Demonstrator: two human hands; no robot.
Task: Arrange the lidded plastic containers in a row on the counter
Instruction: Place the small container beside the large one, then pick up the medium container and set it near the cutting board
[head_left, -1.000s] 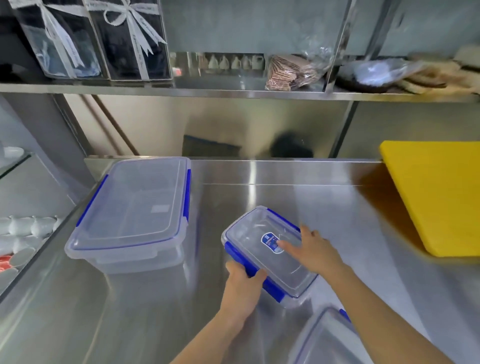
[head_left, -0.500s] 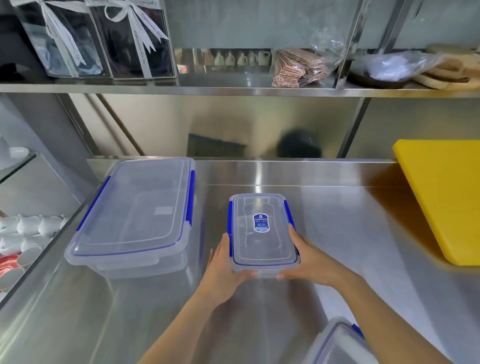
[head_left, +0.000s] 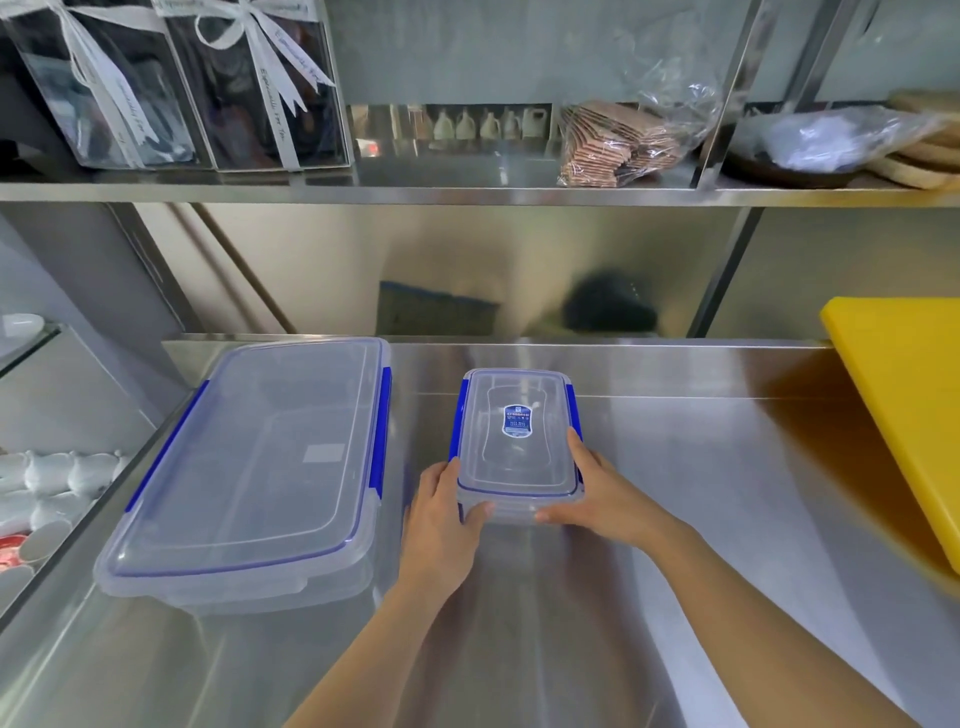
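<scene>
Both hands hold the small lidded container on the steel surface.

The small lidded container (head_left: 517, 441), clear with blue side clips and a blue label on its lid, sits flat on the surface (head_left: 701, 467), near the right side of the large lidded container (head_left: 249, 467) but apart from it. The left hand (head_left: 441, 514) has its grip closed on the near left corner; the right hand (head_left: 602, 499) clasps the near right corner. A yellow cutting board (head_left: 904, 405) lies at far right.

I am reaching both forearms forward, my left hand (head_left: 441, 512) and right hand (head_left: 602, 501) cupping inward, thumbs pointing toward each other.
</scene>
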